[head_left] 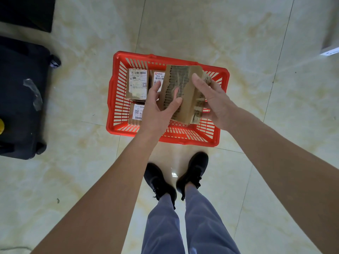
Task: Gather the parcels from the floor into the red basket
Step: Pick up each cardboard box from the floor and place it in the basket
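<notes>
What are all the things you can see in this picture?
red basket: one, red plastic, on the floor ahead of the feet.
parcels in the basket: three show, brown card with white labels, in its left half.
held parcel: one, brown card, held above the basket.
black suitcase: one, with wheels, at the left edge, a scrap of tape on it.
dark object: one, black, top left corner.
yellow thing: one, only a sliver shows, left edge.
floor: cream marbled tiles.
shoes: two, black.
trousers: grey-blue.
left hand: grips the held parcel.
right hand: grips the held parcel.
</notes>
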